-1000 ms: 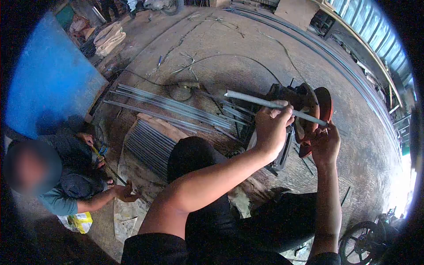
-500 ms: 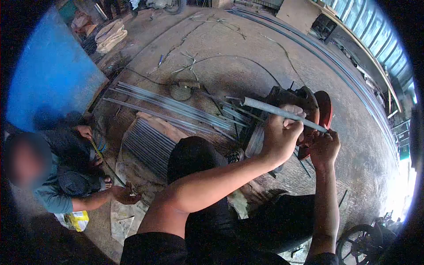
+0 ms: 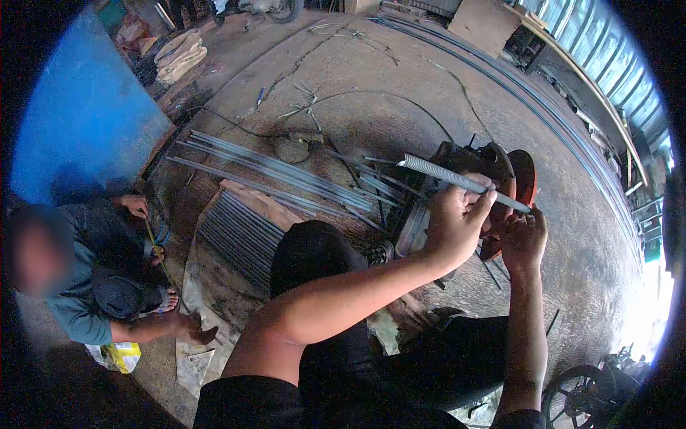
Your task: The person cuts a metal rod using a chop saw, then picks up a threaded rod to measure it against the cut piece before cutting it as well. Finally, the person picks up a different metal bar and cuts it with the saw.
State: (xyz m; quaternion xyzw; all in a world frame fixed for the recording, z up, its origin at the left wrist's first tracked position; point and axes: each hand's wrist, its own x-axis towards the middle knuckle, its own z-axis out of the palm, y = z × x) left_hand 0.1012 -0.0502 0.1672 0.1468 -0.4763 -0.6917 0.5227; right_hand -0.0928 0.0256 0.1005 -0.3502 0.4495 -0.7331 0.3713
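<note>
A grey rod [image 3: 446, 175] with a ridged, thread-like upper left part slants down to the right in front of me. My left hand [image 3: 461, 214] pinches the rod around its middle. At the rod's lower right end, the fingers of my right hand [image 3: 525, 232] are closed on it. Behind both hands stands a dark machine [image 3: 457, 154] with an orange-red round part [image 3: 525, 179] at its right side. Several metal rods [image 3: 286, 175] lie on the floor, and a row of dark rods [image 3: 239, 225] rests on cardboard beside my knee.
A co-worker [image 3: 86, 272] sits at the left, holding a thin yellow strip. Behind is a blue panel [image 3: 78, 121]. Long pipes [image 3: 529, 96] run along the right side of the floor. A cable [image 3: 386, 93] crosses the floor. A motorcycle wheel [image 3: 575, 393] shows at lower right.
The rod's ridged upper left end has shifted slightly to the right, and the rod has turned a little in my hands. The co-worker's head and lower hand have moved a little left.
</note>
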